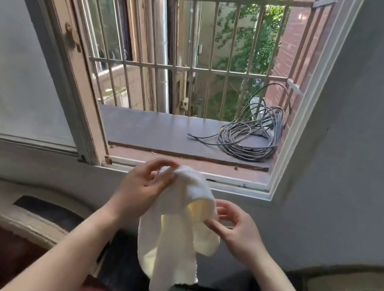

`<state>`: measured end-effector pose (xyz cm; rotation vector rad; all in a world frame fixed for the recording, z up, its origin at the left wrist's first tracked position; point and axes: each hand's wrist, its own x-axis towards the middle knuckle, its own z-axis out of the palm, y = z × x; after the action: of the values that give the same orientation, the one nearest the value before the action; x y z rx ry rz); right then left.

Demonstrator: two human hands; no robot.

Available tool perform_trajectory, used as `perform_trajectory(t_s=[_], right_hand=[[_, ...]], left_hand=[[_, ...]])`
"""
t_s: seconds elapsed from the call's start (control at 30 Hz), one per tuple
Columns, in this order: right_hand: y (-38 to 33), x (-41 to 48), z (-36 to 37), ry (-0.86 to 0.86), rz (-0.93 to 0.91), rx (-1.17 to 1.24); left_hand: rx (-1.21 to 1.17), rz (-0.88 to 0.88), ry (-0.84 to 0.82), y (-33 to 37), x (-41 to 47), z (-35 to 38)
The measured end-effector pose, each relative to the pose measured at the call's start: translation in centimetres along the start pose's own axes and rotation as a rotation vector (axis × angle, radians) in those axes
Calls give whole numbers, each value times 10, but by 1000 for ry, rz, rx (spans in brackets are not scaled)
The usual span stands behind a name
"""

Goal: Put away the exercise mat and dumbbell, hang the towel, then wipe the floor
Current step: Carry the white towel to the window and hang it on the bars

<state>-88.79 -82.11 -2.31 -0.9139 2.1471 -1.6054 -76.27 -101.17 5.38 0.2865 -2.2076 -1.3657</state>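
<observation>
- White terry towel (pixel 176 228) hangs in front of the open window, just below its sill (pixel 229 186), held between both hands.
- Left hand (pixel 142 187) pinches the upper bunched end, fingers closed on the cloth.
- Right hand (pixel 236 228) nips a side edge lower down between thumb and fingertips.
- Towel's long axis runs downward from the left hand; its free end dangles below both hands.
- Window bars (pixel 210 70) stand beyond the sill, a likely hanging place; the left hand is nearer.

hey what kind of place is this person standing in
Probably a room in an upper-floor apartment, at an open window. Metal security bars cover it, a coiled cable lies on the outside ledge, and brick walls and trees show beyond.
</observation>
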Motion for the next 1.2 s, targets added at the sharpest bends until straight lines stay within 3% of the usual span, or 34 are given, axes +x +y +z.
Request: perform_trajectory(t_s=[0.27,0.47,0.63,0.83,0.93,1.2], right_hand=[[-35,154,-18,171,-117,136],[-61,239,-36,185,-195,-28],[-40,283,-26,159,-167,-129],[-23,318,-12,68,-189,-210],[-25,332,-10,57,-208,-169],[-4,346,-19,-21,-66,-159]], left_hand=[[64,-16,36,-47,147,-43],[222,-34,-53,-96,232,-56],[338,-32,-140,-133,274,-43],[45,-90,-281,-116,298,-8],[103,-35,-370,-114,307,4],[191,-49,-38,-128,325,-7]])
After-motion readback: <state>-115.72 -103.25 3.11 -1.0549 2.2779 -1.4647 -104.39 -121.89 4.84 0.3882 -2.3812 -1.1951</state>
